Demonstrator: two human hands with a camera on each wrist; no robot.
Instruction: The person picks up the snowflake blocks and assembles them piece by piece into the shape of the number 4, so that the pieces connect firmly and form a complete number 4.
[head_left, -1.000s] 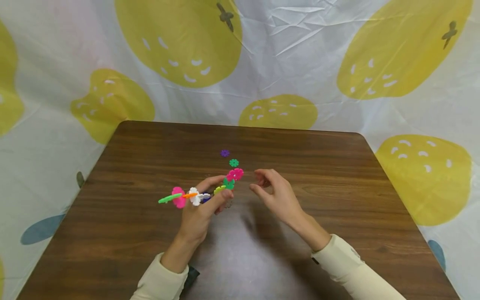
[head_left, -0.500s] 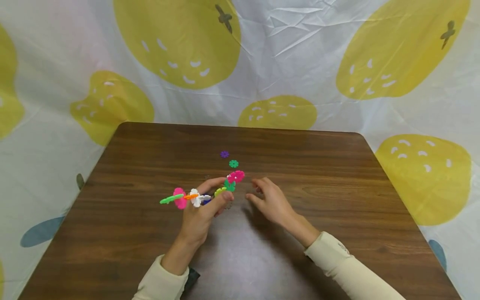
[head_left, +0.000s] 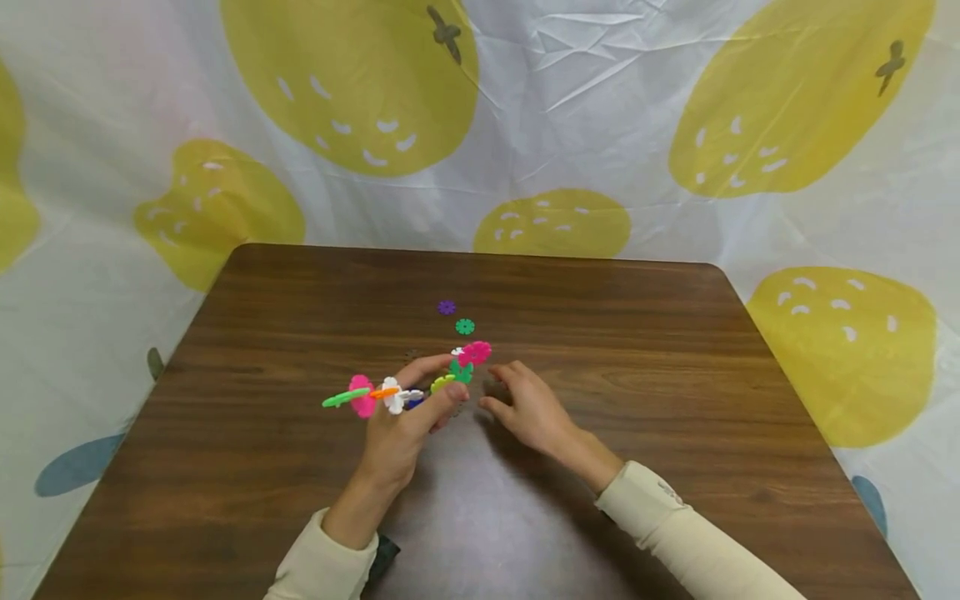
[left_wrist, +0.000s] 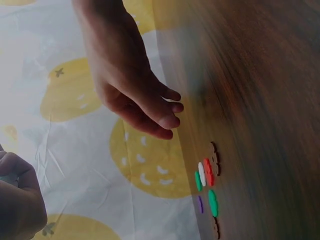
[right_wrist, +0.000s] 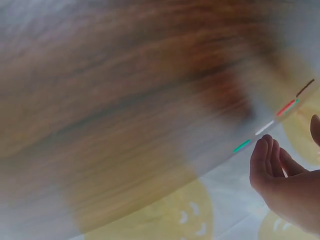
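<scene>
L hand [head_left: 405, 417] pinches disc chain [head_left: 397, 387] mid-span; R hand [head_left: 525, 404] loose, empty, at its 3 o'clock. Chain prob. light, stiff plastic, joints pop apart—grip near joints.

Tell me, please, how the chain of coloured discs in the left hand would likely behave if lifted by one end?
The chain of discs is made of thin plastic pieces slotted together, so it is probably light. It juts sideways unsupported from the left hand, so it seems fairly stiff. The slot joints might pull apart if bent.
</scene>
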